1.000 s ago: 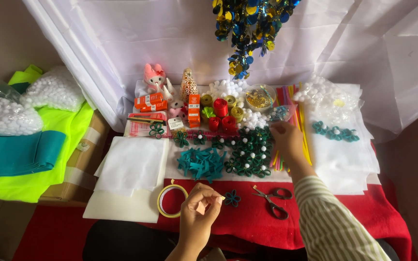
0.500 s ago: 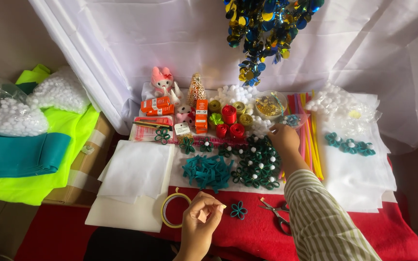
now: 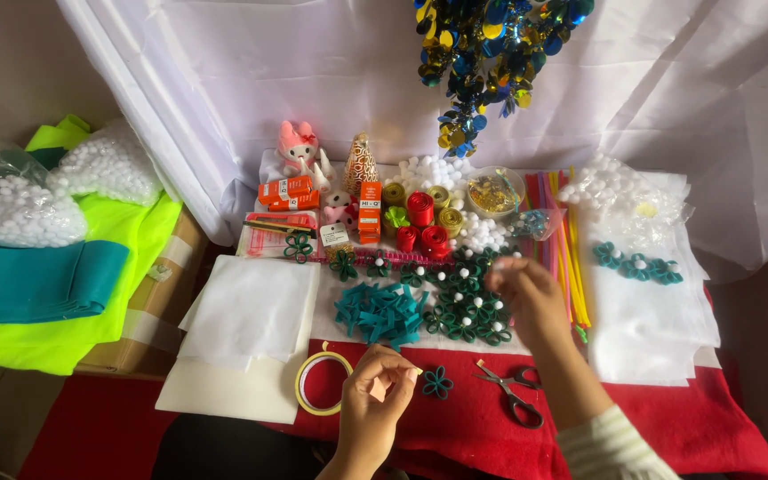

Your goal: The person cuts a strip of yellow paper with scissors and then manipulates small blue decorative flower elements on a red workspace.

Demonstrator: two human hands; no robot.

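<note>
My left hand (image 3: 373, 394) hovers at the front of the red cloth (image 3: 668, 409), thumb and forefinger pinched together; I cannot make out anything between them. A single teal paper flower (image 3: 437, 382) lies just right of its fingertips, and a yellow tape ring (image 3: 317, 383) lies to its left. My right hand (image 3: 526, 298) is blurred above a cluster of dark green flowers with white centres (image 3: 464, 307). Its fingers are curled, and whether they hold something is hidden. Black-handled scissors (image 3: 513, 396) lie below it.
A heap of teal strips (image 3: 380, 313), white sheets (image 3: 251, 311), red ribbon rolls (image 3: 420, 218), white pom-poms (image 3: 482, 233), coloured sticks (image 3: 566, 258) and orange boxes (image 3: 282, 191) crowd the table. Three teal flowers (image 3: 637, 267) lie at right. Green fabric (image 3: 91, 267) covers a cardboard box (image 3: 157, 302).
My right hand reached to the white pom-poms at the back, then pulled back towards me over the green flowers. My left hand has stayed pinched in about the same spot.
</note>
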